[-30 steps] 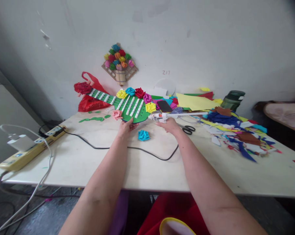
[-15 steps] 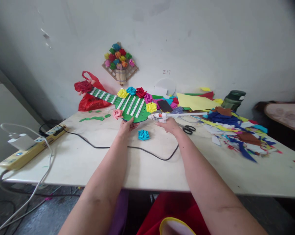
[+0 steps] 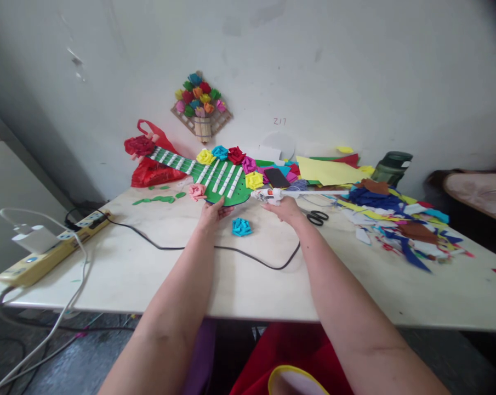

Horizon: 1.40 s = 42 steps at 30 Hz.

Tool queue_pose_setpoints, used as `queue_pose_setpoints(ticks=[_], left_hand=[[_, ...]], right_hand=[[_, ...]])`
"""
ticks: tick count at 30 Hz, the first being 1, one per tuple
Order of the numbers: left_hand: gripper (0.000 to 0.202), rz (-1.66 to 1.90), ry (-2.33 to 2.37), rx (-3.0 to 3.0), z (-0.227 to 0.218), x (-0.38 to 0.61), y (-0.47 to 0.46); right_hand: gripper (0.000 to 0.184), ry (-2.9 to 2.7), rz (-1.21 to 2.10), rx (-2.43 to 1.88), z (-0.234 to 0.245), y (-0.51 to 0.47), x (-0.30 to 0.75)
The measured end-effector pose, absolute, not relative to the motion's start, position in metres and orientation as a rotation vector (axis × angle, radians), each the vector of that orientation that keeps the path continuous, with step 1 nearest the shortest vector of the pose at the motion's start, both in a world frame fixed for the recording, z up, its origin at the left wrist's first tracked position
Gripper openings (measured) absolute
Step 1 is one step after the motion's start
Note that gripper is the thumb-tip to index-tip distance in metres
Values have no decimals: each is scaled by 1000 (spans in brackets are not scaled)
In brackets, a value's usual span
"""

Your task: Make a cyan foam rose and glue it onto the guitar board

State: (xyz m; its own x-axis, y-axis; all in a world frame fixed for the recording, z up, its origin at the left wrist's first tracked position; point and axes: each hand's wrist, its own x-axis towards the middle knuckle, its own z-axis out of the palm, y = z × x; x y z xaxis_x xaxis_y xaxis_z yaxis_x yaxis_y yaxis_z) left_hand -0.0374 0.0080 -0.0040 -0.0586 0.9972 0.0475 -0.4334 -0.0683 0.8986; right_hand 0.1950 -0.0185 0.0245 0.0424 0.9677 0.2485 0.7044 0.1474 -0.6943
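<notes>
My left hand (image 3: 216,211) is closed on the lower edge of a green guitar-shaped craft (image 3: 241,189), its thumb on top and fingers underneath. White strips cross the craft's neck and body, and paper flowers line its rim, among them a pink flower (image 3: 197,191) and a yellow flower (image 3: 254,180). Wrapped round a white glue gun (image 3: 272,196) is my right hand (image 3: 284,209). The gun's nozzle points left at the craft's right edge; whether it touches I cannot tell. A long white glue stick (image 3: 313,192) sticks out behind it. A loose blue paper flower (image 3: 241,226) lies between my forearms.
A black cord (image 3: 260,263) crosses the table (image 3: 264,296) under my left forearm. On the left stands a power strip (image 3: 58,249) with a charger. Black-handled scissors (image 3: 317,218), a phone (image 3: 277,178), paper scraps (image 3: 416,233) and a green bottle (image 3: 392,168) lie or stand to the right.
The glue gun's nozzle has shifted very slightly to the right along the craft's edge. My left hand and the craft stay in place.
</notes>
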Motion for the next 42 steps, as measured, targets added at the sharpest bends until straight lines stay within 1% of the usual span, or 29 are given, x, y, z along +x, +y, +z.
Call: queue_pose_setpoints(ticks=[7,13,23,29,35,42], left_hand=[[28,1474,853,889,-5,-38,9],[37,1493,842,888,-7,-40,11],[43,1492,841,875,-7,-40,11],[38,1501,840,871,-4,-39,8],[30,1493,855,874,-4,-38,7],[33,1489,861,885,-6,-40,10]], right_hand=[[34,-1714,531,-1602,30,-24,194],[31,-1714,546,-1596,33,-25,194],[31,-1657,658,-1519,35,-28,190],[35,-1677,644,-1456,32,-26,190],[36,-1692,602,-1547,31,-24,191],[36,-1715,568,-1579,30,-24,191]])
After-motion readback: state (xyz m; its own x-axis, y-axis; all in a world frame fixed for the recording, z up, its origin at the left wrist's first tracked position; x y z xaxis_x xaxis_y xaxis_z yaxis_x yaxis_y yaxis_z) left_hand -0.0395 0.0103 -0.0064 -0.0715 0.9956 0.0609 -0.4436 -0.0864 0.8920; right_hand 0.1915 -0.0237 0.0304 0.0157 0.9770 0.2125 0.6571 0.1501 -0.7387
